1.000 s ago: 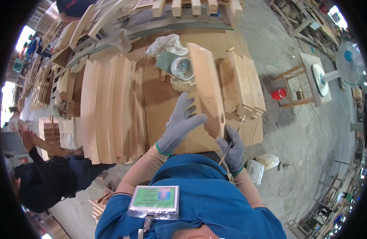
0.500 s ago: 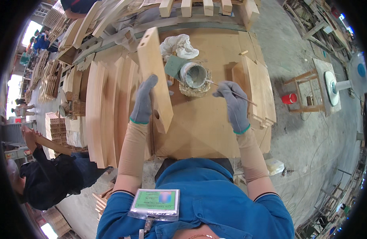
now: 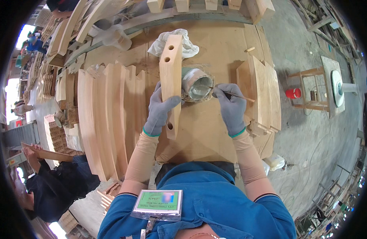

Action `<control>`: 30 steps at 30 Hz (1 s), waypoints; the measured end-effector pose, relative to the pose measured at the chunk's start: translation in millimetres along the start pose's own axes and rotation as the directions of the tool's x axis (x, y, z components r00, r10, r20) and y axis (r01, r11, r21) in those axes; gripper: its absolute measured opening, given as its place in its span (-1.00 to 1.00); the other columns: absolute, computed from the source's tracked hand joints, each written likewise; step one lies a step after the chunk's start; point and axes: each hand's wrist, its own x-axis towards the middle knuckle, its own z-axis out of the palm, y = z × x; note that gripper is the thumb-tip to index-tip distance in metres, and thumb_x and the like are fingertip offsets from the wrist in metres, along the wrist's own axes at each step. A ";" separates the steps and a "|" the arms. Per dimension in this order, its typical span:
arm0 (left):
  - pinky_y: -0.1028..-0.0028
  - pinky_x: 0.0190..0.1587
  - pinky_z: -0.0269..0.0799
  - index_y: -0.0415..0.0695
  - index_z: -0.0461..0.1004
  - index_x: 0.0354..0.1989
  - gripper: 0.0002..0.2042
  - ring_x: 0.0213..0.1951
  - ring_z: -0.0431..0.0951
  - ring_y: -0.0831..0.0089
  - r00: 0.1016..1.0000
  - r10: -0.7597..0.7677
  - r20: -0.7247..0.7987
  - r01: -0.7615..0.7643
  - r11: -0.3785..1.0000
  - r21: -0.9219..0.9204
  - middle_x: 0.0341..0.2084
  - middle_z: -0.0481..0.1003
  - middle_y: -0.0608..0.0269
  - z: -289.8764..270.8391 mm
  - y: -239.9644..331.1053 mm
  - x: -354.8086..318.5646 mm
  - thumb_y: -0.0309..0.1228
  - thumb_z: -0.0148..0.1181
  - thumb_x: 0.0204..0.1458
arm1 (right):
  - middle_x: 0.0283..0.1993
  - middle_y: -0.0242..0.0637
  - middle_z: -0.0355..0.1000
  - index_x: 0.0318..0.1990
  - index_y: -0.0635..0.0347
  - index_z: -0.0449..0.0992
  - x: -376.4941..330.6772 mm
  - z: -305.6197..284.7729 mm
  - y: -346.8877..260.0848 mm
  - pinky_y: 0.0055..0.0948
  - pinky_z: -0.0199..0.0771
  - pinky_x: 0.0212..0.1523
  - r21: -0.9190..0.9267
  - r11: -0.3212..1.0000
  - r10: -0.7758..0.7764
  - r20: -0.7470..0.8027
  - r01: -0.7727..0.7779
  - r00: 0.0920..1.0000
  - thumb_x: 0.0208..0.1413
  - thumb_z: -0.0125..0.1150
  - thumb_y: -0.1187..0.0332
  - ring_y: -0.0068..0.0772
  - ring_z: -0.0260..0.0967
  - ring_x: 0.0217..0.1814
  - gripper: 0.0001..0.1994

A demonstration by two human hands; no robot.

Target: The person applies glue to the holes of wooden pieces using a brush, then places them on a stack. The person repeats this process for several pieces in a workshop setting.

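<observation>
My left hand (image 3: 162,106), in a grey glove, grips a pale wooden bar (image 3: 172,77) upright over the table. Two round holes show near the bar's far end and one near its close end. In my right hand (image 3: 231,105), also gloved, a thin brown stick (image 3: 242,96) is pinched between the fingers. The stick's tip reaches into the mouth of a tilted round pot (image 3: 193,79), whose inside is coated with a whitish paste. The pot rests on a crusted base, partly hidden behind the bar. Behind the bar lies a crumpled white cloth (image 3: 190,47).
Long wooden bars (image 3: 99,119) stand side by side on the table's left, and another stack (image 3: 260,91) lies on the right. A small wooden dowel (image 3: 250,49) is near the far right. A co-worker (image 3: 58,185) holds a wooden piece at left. A stool (image 3: 317,85) stands beyond the table.
My left hand has turned the bar so its holed face shows, and brought it right, nearer the pot. The stick's tip has moved into the pot's mouth, with my right hand slightly left.
</observation>
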 end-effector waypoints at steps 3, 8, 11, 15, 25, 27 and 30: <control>0.45 -0.01 0.37 -0.32 0.47 -0.09 -0.55 0.01 0.33 0.42 0.997 0.039 -0.071 -0.037 0.999 0.032 0.02 0.25 0.21 7.7 -2.2 -2.7 -0.44 0.28 -0.26 | -0.42 -0.35 0.44 -0.31 0.31 0.46 -12.6 2.3 1.9 -0.62 0.39 -0.27 0.052 0.997 0.059 -0.021 -0.058 0.998 0.02 0.20 0.61 -0.63 0.36 -0.33 -0.92; 0.44 0.07 0.29 -0.31 0.48 -0.09 -0.54 0.06 0.29 0.42 0.995 0.077 -0.057 -0.068 0.987 0.146 0.01 0.26 0.23 7.7 -3.8 -3.2 -0.46 0.26 -0.28 | -0.38 -0.30 0.47 -0.33 0.34 0.43 -5.6 -4.6 -11.1 -0.59 0.46 -0.25 0.130 0.976 0.187 -0.077 -0.177 0.979 0.05 0.16 0.62 -0.58 0.42 -0.31 -0.94; 0.43 0.08 0.29 -0.31 0.48 -0.08 -0.54 0.06 0.29 0.44 0.995 0.083 -0.062 -0.073 0.987 0.142 0.02 0.25 0.24 7.4 -3.7 -1.4 -0.47 0.26 -0.28 | -0.38 -0.28 0.47 -0.35 0.34 0.42 -4.8 0.0 1.4 -0.57 0.48 -0.26 0.116 0.986 0.131 -0.072 -0.122 0.989 0.06 0.16 0.61 -0.56 0.44 -0.33 -0.95; 0.42 0.09 0.29 -0.30 0.47 -0.06 -0.53 0.08 0.28 0.45 0.996 0.064 -0.061 -0.060 0.996 0.063 0.04 0.22 0.25 8.9 -2.5 -3.1 -0.48 0.26 -0.28 | -0.36 -0.28 0.48 -0.33 0.34 0.43 -7.4 -6.8 -7.4 -0.58 0.48 -0.26 0.147 0.965 0.228 -0.048 -0.219 0.973 0.05 0.17 0.62 -0.56 0.43 -0.31 -0.94; 0.38 0.13 0.27 -0.25 0.50 -0.08 -0.53 0.15 0.26 0.40 0.991 0.124 -0.046 -0.104 0.947 0.303 0.11 0.21 0.18 8.5 0.1 -3.7 -0.43 0.30 -0.29 | -0.28 -0.27 0.50 -0.32 0.31 0.44 -19.3 -10.3 -8.7 -0.60 0.45 -0.23 0.112 0.989 0.097 -0.043 -0.092 0.994 0.04 0.21 0.63 -0.60 0.42 -0.24 -0.91; 0.37 0.14 0.26 -0.24 0.51 -0.09 -0.53 0.16 0.26 0.38 0.994 0.102 -0.046 -0.077 0.919 0.386 0.13 0.22 0.17 10.3 6.9 -3.2 -0.40 0.32 -0.28 | -0.28 -0.24 0.50 -0.32 0.27 0.44 -18.9 -14.3 3.8 -0.56 0.46 -0.24 0.061 0.997 0.038 -0.032 -0.036 0.999 0.00 0.23 0.64 -0.51 0.45 -0.27 -0.88; 0.37 0.13 0.27 -0.22 0.51 -0.07 -0.51 0.14 0.28 0.37 0.990 0.134 -0.044 -0.108 0.920 0.377 0.12 0.23 0.17 11.2 6.3 -3.0 -0.35 0.34 -0.28 | -0.27 -0.22 0.49 -0.32 0.21 0.43 -11.8 -27.4 5.4 -0.47 0.48 -0.24 -0.190 0.942 -0.241 0.190 0.277 0.952 -0.08 0.24 0.65 -0.34 0.47 -0.28 -0.82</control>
